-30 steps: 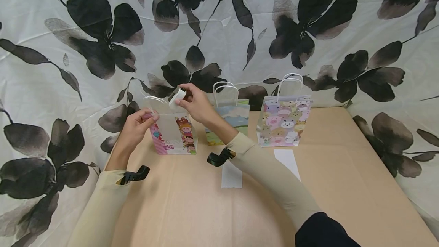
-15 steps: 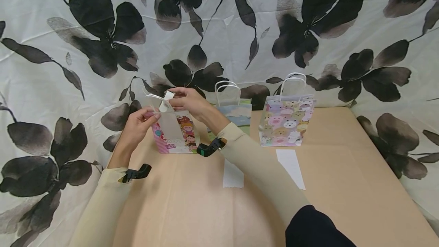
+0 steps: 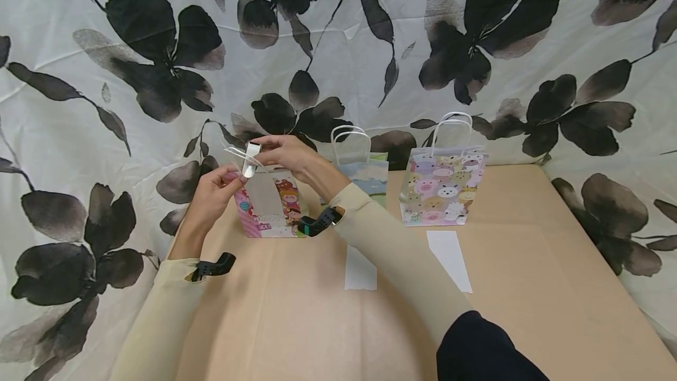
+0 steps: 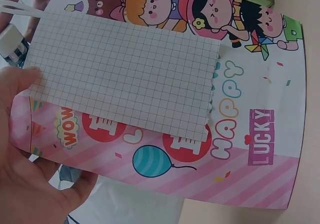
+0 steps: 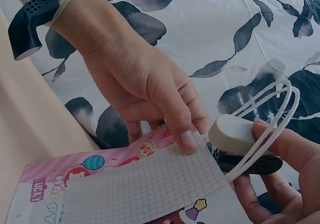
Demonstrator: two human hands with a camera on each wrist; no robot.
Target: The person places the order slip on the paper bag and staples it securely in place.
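Observation:
My left hand (image 3: 210, 197) pinches the top edge of a pink and white cartoon gift bag (image 3: 291, 204), the thumb pressing a strip of squared paper (image 4: 125, 74) flat against its face. My right hand (image 3: 293, 157) holds a small white and black stapler (image 5: 234, 134) at the bag's top edge, beside the left thumb. White twisted handles (image 5: 257, 141) pass in front of the stapler in the right wrist view. Whether the stapler's jaws are around the paper and bag edge is not plain. The paper's lower end shows a torn, wavy edge.
Behind my right arm stands a blue and green gift bag (image 3: 365, 175), partly hidden. A lilac bag with animal faces (image 3: 441, 190) stands to its right. Two paper strips lie on the table, one left (image 3: 361, 269) and one right (image 3: 449, 257). Flowered cloth (image 3: 338, 63) hangs behind.
My right hand has moved left and slightly down, bringing the stapler from above the bag to its top edge near the handles. The left hand keeps its hold on bag and paper.

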